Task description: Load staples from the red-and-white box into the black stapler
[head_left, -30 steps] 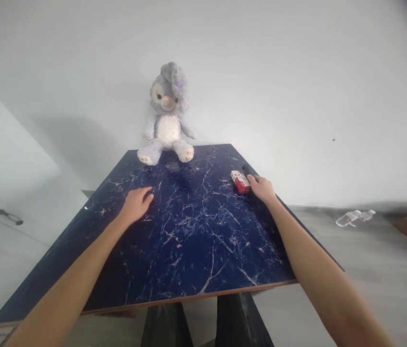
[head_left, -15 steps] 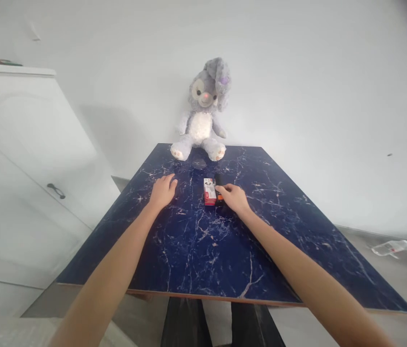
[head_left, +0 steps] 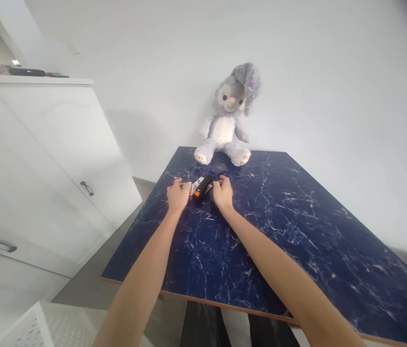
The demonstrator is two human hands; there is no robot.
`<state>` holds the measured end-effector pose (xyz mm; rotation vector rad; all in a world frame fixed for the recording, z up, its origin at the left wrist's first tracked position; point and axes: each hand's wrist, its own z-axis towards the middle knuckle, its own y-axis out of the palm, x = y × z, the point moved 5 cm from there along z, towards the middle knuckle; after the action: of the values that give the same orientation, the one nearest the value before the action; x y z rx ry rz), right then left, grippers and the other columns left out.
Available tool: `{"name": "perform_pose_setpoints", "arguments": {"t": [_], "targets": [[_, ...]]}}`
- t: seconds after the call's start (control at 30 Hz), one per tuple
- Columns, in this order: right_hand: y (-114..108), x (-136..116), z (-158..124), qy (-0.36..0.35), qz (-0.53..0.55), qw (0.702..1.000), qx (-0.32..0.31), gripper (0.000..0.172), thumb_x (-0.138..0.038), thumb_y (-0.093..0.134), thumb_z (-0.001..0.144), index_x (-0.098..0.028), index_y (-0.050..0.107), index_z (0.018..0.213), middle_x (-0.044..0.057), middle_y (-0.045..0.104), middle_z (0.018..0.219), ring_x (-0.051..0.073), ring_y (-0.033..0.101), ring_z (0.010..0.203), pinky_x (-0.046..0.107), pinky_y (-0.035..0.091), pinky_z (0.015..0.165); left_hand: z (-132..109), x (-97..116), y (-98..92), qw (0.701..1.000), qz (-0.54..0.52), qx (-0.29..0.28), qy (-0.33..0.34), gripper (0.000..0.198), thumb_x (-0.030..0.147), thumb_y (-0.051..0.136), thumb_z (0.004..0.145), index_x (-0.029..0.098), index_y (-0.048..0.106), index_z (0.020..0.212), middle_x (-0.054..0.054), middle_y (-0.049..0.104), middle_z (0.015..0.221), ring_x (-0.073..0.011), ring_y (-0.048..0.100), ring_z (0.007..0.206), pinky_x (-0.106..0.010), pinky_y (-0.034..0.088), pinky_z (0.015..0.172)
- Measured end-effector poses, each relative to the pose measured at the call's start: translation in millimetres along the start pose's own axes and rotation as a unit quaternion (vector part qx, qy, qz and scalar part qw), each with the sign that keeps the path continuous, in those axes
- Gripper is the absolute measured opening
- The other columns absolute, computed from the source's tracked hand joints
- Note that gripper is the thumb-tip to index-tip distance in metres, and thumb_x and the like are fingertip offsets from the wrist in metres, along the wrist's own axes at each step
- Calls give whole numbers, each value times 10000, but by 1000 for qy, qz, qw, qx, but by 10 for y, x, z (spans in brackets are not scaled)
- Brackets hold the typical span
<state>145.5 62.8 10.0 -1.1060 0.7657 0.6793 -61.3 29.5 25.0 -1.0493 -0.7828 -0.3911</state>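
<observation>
A small red and white box [head_left: 194, 185] lies on the dark blue marbled table [head_left: 279, 231], with a black object with an orange band [head_left: 203, 186] resting slanted on it. My left hand [head_left: 177, 195] is at the box's left side, fingers curled against it. My right hand [head_left: 222, 193] is just right of the black object, fingers bent and thumb at its end. The two hands flank both items closely.
A grey and white plush rabbit [head_left: 229, 115] sits at the table's far edge against the white wall. A white cabinet with dark handles [head_left: 44, 164] stands to the left. A white perforated basket corner [head_left: 26, 327] shows at bottom left.
The box and black object have slid from the table's right edge toward the middle with my right hand. My left hand has closed in on them. The view has swung left.
</observation>
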Motion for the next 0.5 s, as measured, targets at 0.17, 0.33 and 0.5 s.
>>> {"name": "perform_pose_setpoints", "arguments": {"t": [0.17, 0.33, 0.5], "targets": [[-43, 170, 224, -10, 52, 997, -52, 518, -270, 465, 835, -177, 486, 1344, 92, 686, 1191, 194, 673, 1018, 300, 496, 946, 29, -21, 44, 999, 2, -28, 22, 329, 347, 583, 864, 202, 704, 1133, -121, 708, 1197, -292, 618, 1154, -407, 440, 1009], [66, 107, 148, -78, 28, 992, -93, 554, -218, 498, 818, -210, 488, 1372, 79, 669, 1254, 194, 668, 1030, 333, 503, 967, 80, -82, 60, 991, -134, 20, 2, 384, 267, 632, 839, 219, 649, 1219, -76, 710, 1212, -203, 681, 993, -327, 493, 954], [179, 61, 153, -135, 28, 981, -134, 705, -158, 575, 746, -226, 447, 1436, 72, 674, 1248, 232, 632, 1162, 383, 474, 1037, 165, -279, 56, 965, -232, 91, -76, 194, 204, 683, 747, 208, 702, 940, -58, 739, 1069, -196, 684, 957, -301, 522, 857]]}}
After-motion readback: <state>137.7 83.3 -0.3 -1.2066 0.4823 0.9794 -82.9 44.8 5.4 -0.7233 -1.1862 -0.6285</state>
